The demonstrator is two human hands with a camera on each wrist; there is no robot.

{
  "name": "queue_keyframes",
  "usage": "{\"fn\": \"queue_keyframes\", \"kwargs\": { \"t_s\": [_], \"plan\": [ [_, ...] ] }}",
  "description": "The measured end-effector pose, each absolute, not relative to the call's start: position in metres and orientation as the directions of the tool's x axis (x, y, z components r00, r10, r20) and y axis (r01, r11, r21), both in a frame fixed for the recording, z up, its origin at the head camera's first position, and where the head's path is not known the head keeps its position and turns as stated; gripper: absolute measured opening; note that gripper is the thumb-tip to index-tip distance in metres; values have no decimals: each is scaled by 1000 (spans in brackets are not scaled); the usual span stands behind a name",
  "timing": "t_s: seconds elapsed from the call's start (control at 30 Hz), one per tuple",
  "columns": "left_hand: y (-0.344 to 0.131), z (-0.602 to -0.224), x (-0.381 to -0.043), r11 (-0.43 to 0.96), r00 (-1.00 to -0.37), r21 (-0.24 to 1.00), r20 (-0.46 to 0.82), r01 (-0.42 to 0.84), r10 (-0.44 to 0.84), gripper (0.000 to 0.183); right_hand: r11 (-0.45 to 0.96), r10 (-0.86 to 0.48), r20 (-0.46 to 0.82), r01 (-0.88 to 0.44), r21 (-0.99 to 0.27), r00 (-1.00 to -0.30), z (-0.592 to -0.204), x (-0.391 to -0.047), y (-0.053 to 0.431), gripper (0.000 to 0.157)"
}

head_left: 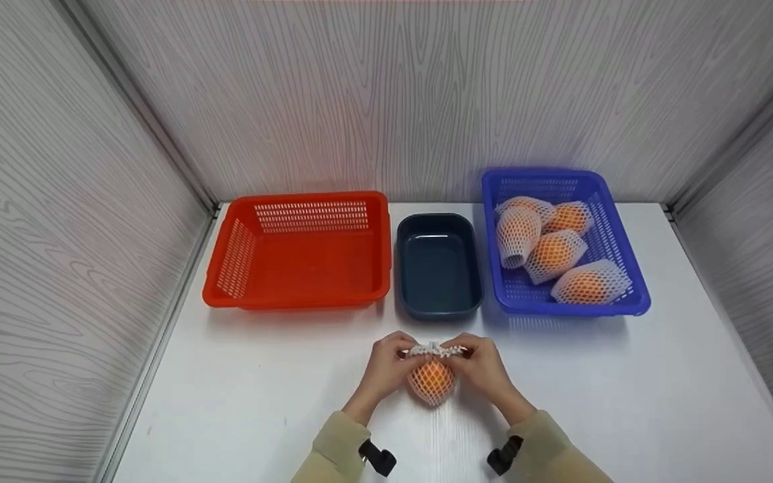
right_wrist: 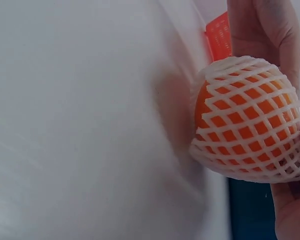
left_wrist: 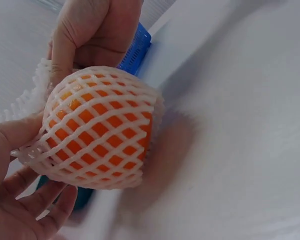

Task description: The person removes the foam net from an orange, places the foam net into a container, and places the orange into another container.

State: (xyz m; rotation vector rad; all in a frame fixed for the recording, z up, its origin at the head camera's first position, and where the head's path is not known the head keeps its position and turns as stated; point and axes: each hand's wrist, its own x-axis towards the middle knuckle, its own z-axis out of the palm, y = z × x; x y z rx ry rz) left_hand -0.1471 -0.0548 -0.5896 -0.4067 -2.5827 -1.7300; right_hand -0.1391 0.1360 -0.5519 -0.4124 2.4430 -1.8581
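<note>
An orange (head_left: pixel 432 379) in a white foam net (left_wrist: pixel 107 125) is between my two hands, close over the white table. My left hand (head_left: pixel 388 365) pinches the gathered far edge of the net between thumb and fingers. On the other side my right hand (head_left: pixel 483 366) pinches the same edge, so the net's rim is bunched and spread between them. Most of the peel is still covered by the mesh, as the orange (right_wrist: pixel 240 117) shows in the right wrist view. Both wrists wear black straps over beige sleeves.
Beyond the hands stand a red basket (head_left: pixel 319 302) at left, a dark blue dish (head_left: pixel 440 312) in the middle and a blue basket (head_left: pixel 564 308) at right. Several netted oranges (head_left: pixel 554 251) lie in the blue basket. Grey wood-grain panels (head_left: pixel 359 100) enclose the table.
</note>
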Motion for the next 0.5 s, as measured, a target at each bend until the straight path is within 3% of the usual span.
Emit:
{"fn": "queue_keyframes", "kwargs": {
  "t_s": [0.23,0.5],
  "plan": [
    [-49,-592,-151,360,-951,881,281,308,126,7,191,-348,-15,-56,-980,-937,-556,-144,147,39],
    [-44,-591,-155,335,-981,922,175,194,87,7,204,-321,-45,-23,-979,-946,-561,-149,152,23]
  ]
}}
